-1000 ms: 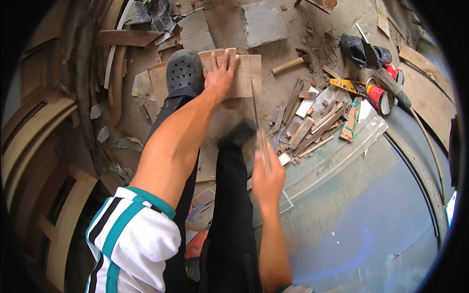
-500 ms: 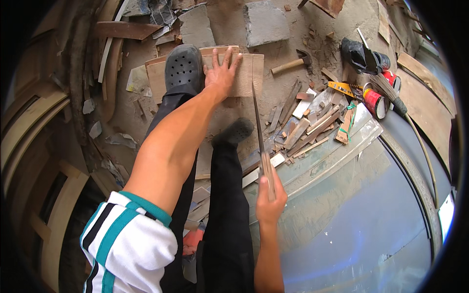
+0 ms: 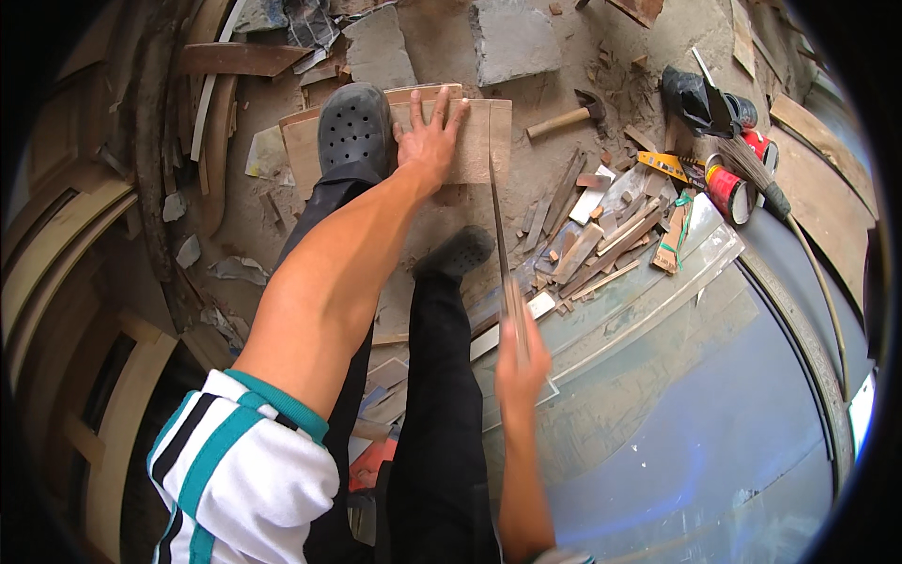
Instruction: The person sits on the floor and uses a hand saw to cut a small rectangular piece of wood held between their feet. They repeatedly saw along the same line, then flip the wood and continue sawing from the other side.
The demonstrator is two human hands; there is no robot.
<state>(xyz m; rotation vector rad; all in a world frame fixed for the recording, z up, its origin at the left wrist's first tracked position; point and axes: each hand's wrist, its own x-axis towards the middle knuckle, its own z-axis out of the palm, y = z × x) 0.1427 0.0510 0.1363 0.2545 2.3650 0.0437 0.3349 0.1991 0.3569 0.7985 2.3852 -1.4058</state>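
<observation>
A wide wooden board (image 3: 481,141) lies under my left shoe (image 3: 354,127), with another piece of wood showing behind its far edge. My left hand (image 3: 428,143) presses down on the board beside the shoe, fingers spread. In my right hand (image 3: 522,362) is the wooden handle of a handsaw (image 3: 503,235), whose narrow blade is seen nearly edge-on. The blade's far end meets the board's near edge, along a thin line close to its right side. My right hand is a little blurred.
A hammer (image 3: 568,118) lies right of the board. Wood offcuts (image 3: 601,230) are heaped near a yellow tool (image 3: 671,167), a red can (image 3: 726,193) and a brush (image 3: 752,174). A glass sheet (image 3: 648,395) covers the lower right. Concrete slabs (image 3: 512,42) lie beyond; wooden frames (image 3: 66,235) stand left.
My right hand and the saw have shifted slightly, the hand now blurred by motion. The left hand and shoe stay in place on the board. The whole view has moved a little.
</observation>
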